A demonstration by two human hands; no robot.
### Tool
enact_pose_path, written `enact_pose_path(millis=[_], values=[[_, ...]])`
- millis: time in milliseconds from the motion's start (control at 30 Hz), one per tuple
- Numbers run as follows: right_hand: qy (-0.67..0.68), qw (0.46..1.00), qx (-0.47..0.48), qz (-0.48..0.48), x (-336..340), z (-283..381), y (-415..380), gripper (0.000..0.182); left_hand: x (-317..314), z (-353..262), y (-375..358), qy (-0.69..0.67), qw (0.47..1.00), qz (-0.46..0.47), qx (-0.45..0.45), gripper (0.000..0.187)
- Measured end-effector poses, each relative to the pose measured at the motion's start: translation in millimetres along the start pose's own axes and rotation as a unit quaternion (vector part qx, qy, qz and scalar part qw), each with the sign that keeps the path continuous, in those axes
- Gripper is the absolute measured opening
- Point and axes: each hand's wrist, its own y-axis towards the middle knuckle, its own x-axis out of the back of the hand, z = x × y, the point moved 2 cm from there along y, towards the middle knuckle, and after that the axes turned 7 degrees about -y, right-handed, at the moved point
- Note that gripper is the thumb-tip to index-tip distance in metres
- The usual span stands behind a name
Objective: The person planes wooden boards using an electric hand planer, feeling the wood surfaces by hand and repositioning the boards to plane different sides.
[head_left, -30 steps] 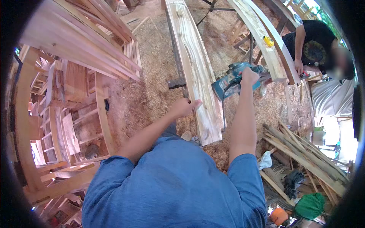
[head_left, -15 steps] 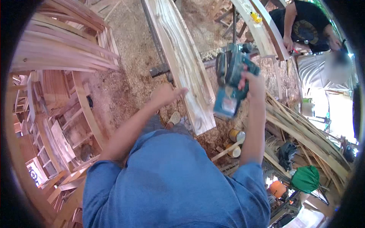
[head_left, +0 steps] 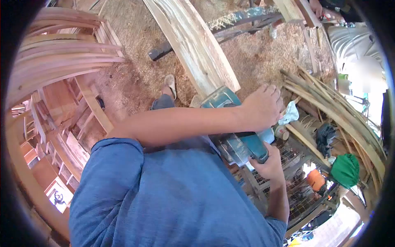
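A teal belt sander (head_left: 222, 97) is held tilted close to my body, near the front end of a long pale wooden board (head_left: 193, 47). My right hand (head_left: 267, 162) is wrapped round its rear handle. My left forearm crosses over the sander and hides its middle. Past its right side is my left hand (head_left: 262, 108), fingers curled downward; what they grip, if anything, is hidden. A whitish cloth (head_left: 289, 113) shows just beside the left fingertips.
The board rests on a dark beam (head_left: 160, 50). Stacked planks (head_left: 70, 53) stand at left. Wood strips (head_left: 329, 111), a can (head_left: 281, 132), a green bag (head_left: 345, 171) and an orange object (head_left: 316, 180) lie at right. Another person's hand (head_left: 316, 7) shows at the upper right.
The sander has come from the board's right side down toward my body, turning as it moved. My left hand has left the board's edge and crossed to the right over the sander.
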Motion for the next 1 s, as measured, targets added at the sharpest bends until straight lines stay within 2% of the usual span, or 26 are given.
enact_pose_path(millis=[100, 200, 300, 400, 467, 600, 800, 900, 1000], values=[[0.016, 1.0, 0.004, -0.019, -12.2, -14.0, -8.1, 0.033, -29.6, -10.2, -6.3, 0.032, 0.998, 0.059, -0.008, 0.046], [0.027, 0.999, 0.008, -0.04, -21.4, -9.2, -10.1, 0.03, -29.7, -5.2, -3.8, -0.073, 0.96, 0.27, 0.01, 0.045], [0.026, 0.999, 0.0, -0.026, -21.1, -7.3, -6.1, 0.028, -33.2, -1.4, -3.6, -0.102, 0.955, 0.278, -0.029, 0.042], [0.034, 0.999, -0.001, -0.021, -26.2, -5.7, 0.2, 0.028, -34.2, 5.3, -2.4, -0.108, 0.949, 0.296, -0.031, 0.04], [0.046, 0.999, -0.02, -0.018, -27.3, 3.6, 3.6, 0.029, -31.7, 10.6, -1.5, -0.102, 0.944, 0.313, -0.039, 0.039], [0.038, 0.998, 0.003, -0.039, -30.9, 17.1, 16.6, 0.031, -19.1, 23.8, 3.1, -0.064, 0.933, 0.348, -0.059, 0.038], [0.052, 0.996, 0.027, -0.06, -36.7, 31.6, 39.2, 0.033, -4.3, 53.7, 3.7, -0.103, 0.961, 0.25, -0.054, 0.031], [0.048, 0.997, 0.021, -0.054, -36.9, 53.1, 57.5, 0.035, 10.8, 75.3, 8.7, -0.077, 0.962, 0.247, -0.091, 0.032], [0.034, 0.996, 0.048, -0.068, -37.3, 78.5, 81.7, 0.034, 33.0, 96.8, 21.9, -0.053, 0.93, 0.363, -0.009, 0.034]])
